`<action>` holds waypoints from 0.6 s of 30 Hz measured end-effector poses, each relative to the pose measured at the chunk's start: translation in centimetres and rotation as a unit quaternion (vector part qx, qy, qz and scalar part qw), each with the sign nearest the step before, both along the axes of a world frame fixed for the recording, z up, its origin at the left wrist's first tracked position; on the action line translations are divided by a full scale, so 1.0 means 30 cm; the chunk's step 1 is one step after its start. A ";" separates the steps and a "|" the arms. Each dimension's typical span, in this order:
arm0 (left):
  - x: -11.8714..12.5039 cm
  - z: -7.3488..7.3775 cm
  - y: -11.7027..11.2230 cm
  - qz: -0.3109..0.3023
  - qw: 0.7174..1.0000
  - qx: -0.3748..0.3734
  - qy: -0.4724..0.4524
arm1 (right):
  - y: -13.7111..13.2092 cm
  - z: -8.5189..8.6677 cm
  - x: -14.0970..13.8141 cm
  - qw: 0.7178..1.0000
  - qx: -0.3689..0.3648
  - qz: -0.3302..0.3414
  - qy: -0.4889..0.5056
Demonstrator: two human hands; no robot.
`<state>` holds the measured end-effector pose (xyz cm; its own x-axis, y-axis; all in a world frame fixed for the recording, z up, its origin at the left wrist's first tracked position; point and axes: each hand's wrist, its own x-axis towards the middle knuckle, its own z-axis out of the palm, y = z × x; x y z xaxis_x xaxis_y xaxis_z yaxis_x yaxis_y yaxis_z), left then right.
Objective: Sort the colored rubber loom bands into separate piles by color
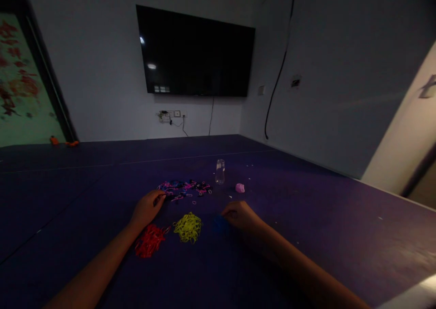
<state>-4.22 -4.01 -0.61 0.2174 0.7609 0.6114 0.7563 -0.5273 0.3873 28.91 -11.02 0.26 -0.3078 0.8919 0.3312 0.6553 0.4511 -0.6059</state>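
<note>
My left hand (147, 207) rests on the dark blue table (85, 186), fingers curled at the near edge of a mixed heap of pink, blue and black rubber bands (184, 187). Whether it pinches a band is too small to tell. My right hand (240, 214) is closed, knuckles up, touching a dim pile of blue bands (220, 224). Between my forearms lie a red pile (149, 241) and a yellow pile (187, 227) of bands.
A small clear bottle (220, 171) stands behind the mixed heap, with a pink lump (240, 187) to its right. A black screen (195, 52) hangs on the far wall. The table's right edge runs along the wall.
</note>
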 end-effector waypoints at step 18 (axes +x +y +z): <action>0.005 0.004 0.000 -0.011 1.000 0.022 0.019 | -0.039 -0.019 -0.039 0.993 0.081 0.044 -0.067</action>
